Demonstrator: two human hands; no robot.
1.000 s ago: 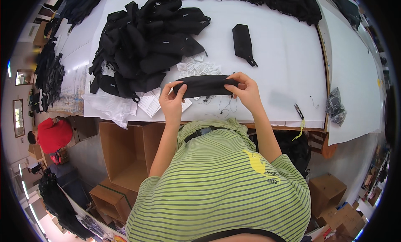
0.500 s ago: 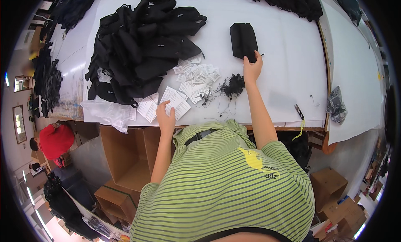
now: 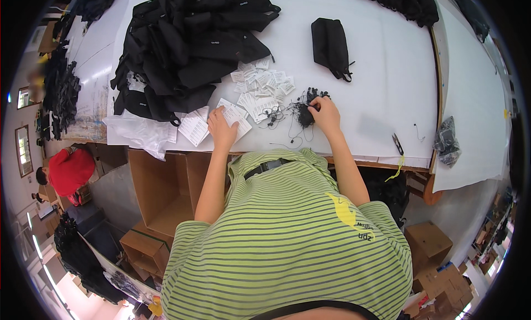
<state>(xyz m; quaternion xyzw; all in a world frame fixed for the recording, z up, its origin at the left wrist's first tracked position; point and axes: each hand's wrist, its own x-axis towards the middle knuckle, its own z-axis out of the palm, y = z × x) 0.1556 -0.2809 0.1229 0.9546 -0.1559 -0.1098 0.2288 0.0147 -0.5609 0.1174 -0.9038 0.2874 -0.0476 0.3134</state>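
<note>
Right hand is down on the white table, fingers curled into a small tangle of black cords, pinching at the top of the clump while loose strands trail off toward the table's near edge. Left hand lies flat, fingers spread, pressing on a white paper tag at the near end of a scatter of white tags. That scatter fans out between the two hands and runs up toward the big heap of black pouches, which fills the left part of the table and overlaps a sheet of clear plastic hanging over the edge. A single black pouch lies by itself well beyond the right hand, apart from the heap, with a short cord trailing at its lower corner. Farther right, near the table edge, sits a small pair of snips, and just past it a crumpled dark plastic bag sits on the neighbouring white surface. Under the table on the left, open cardboard boxes. Far left, another person in a red top is at floor level, well away from the table.
</note>
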